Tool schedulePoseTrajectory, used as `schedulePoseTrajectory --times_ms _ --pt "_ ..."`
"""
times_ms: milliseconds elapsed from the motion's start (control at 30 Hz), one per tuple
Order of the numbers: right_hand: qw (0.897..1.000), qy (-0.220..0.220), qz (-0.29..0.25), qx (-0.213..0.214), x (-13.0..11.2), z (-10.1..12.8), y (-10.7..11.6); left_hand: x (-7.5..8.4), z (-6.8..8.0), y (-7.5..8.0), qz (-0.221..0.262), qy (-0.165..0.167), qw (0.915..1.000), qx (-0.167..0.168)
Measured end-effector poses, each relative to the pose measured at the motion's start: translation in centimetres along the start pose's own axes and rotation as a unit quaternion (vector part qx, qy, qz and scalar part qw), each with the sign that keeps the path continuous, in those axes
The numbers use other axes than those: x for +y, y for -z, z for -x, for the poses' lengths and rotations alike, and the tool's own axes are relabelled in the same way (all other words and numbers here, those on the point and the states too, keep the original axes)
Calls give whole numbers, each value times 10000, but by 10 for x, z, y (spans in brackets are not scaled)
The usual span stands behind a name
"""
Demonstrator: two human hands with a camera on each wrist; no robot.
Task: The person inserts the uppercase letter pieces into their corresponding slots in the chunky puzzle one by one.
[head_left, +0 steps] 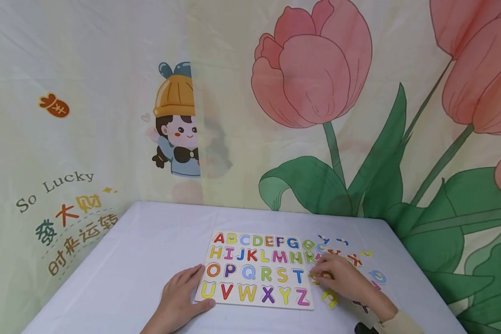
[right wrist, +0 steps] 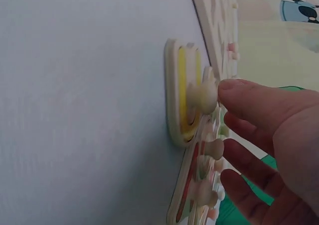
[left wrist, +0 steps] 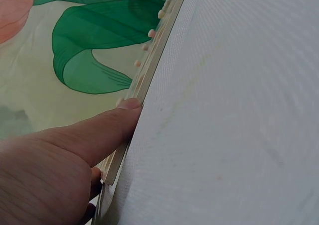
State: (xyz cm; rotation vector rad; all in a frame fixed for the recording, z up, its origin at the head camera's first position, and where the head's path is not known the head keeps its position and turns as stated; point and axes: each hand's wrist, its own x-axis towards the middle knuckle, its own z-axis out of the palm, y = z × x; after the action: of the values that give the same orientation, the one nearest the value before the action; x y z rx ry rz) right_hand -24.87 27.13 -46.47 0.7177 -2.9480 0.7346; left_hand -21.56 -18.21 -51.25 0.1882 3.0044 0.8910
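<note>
A pale alphabet puzzle board (head_left: pixel 234 306) lies on the table, with coloured letters A to Z in four rows. My left hand (head_left: pixel 177 297) rests at its near left corner, fingers along the left side and thumb on the front edge. The left wrist view shows the thumb (left wrist: pixel 107 130) straight against the board's edge (left wrist: pixel 154 60). To the right of the board, my right hand (head_left: pixel 340 276) hovers among loose knobbed letters, fingers loosely bent and spread. Its thumb tip (right wrist: pixel 232 85) is right by the knob of a yellow letter piece (right wrist: pixel 182 93).
More loose letters lie right of the board, among them a yellow one (head_left: pixel 329 299), a red X (head_left: pixel 354 260) and a light blue one (head_left: pixel 377 277). A dark object (head_left: pixel 364 328) is at the bottom edge. Behind the table hangs a tulip-printed curtain (head_left: pixel 234 93).
</note>
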Motion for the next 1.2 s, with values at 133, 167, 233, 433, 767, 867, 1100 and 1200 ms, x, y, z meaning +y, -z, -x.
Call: schedulePoseTrajectory --times_ms 133,167,233,433,767,867,1100,1200 --pt "9994 166 259 -127 5 -2 1 0 0 0 -9 -42 10000 33" --pt "9991 215 329 -155 6 -3 1 0 0 0 -17 -48 10000 43" --pt "9983 339 426 -201 8 -4 3 -1 0 0 -27 -52 10000 48" --pt "9957 665 559 -316 9 -9 5 0 0 -1 -43 10 10000 11" --pt "9937 353 1055 -120 2 -7 6 2 0 0 -40 77 10000 -23" --pt "9949 94 1009 -16 -2 -5 5 1 -1 -1 -83 39 10000 -6" --pt "9916 -1088 563 417 -15 -2 -5 -1 -1 0 -128 -78 9999 5" --pt "9856 -1518 425 609 -19 -2 -9 0 -1 1 -97 -93 9999 -2"
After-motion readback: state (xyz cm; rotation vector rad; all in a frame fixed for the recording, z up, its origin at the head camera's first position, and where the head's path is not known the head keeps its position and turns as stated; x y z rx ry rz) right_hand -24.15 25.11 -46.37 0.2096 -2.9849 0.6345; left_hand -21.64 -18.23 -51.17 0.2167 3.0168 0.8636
